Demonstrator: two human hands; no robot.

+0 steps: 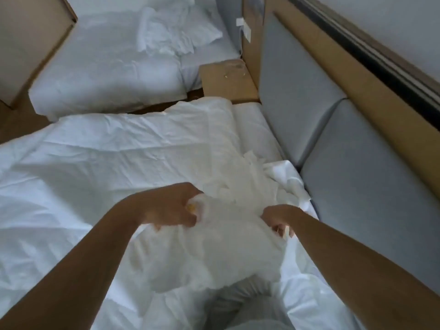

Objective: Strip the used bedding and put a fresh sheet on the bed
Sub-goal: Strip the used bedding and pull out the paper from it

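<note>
Twin-bed hotel room, grey padded headboard along the head edge, second bed beyond a wooden nightstand. White crumpled bedding bundle (pillow in its case or bunched linen, cannot tell) sits at the head end of the near bed, close to the headboard. Left hand and right hand each have fingers clamped on cloth at opposite sides of it. Expect light, limp, non-fragile, slightly slippery cotton. Grab bunched handfuls at seams or corners, not flat faces, since single layers will slide.
</note>
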